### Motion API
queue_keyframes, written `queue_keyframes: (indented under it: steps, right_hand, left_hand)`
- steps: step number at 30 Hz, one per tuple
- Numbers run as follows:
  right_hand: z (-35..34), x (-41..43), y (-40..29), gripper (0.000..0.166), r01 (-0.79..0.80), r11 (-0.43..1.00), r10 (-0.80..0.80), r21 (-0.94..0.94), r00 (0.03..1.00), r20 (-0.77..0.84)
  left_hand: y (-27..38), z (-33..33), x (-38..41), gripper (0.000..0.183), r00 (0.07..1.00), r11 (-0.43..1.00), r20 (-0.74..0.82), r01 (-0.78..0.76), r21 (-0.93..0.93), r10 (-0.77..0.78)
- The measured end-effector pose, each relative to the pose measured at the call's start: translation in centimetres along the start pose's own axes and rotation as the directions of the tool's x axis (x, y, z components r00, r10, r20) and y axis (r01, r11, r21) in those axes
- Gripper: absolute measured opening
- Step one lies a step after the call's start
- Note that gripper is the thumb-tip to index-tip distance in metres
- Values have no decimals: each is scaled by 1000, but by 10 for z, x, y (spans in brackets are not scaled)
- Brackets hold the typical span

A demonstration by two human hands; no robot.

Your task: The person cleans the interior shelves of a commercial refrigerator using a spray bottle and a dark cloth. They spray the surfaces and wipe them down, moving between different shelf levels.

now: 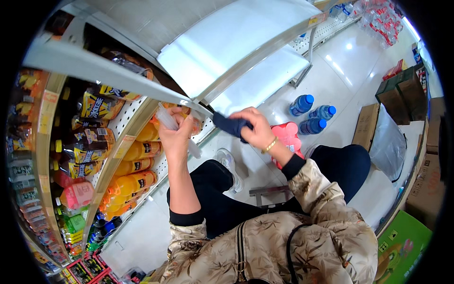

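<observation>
My left hand is closed around a translucent plastic strip, whose lower end sticks out below the fist. In my right hand is a bunched dark blue cloth, its far end against the upright at the corner of the metal shelf frame. Above both hands lie white shelf panels with a clear strip along the front edge. Below my left hand, orange drink bottles lie on the lower shelf. A shrink-wrapped pink pack stands on the floor beside my right wrist.
Several blue-capped bottles stand on the tiled floor. Dark tea bottles fill the shelf at left. Cardboard boxes, a grey plastic bag and a green carton line the right side. Wrapped water bottles are at the far right.
</observation>
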State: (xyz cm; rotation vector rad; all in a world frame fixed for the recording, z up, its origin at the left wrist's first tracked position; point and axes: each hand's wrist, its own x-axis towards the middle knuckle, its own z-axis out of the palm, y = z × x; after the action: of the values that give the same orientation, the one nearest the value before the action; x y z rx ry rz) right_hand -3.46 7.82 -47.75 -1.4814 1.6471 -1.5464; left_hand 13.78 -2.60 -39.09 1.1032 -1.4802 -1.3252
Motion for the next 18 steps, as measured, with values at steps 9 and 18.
queue_keyframes:
  steps: [9, 18]
  right_hand:
    - [41, 43, -93, 41, 695, 631, -702, -344, 701, 126]
    - [84, 17, 1, 43, 580, 603, -537, -548, 803, 259]
  left_hand:
    - [1, -50, -15, 14, 971, 997, -239, -48, -64, 32]
    - [-4, -94, -32, 12, 966, 994, -251, 38, -101, -63]
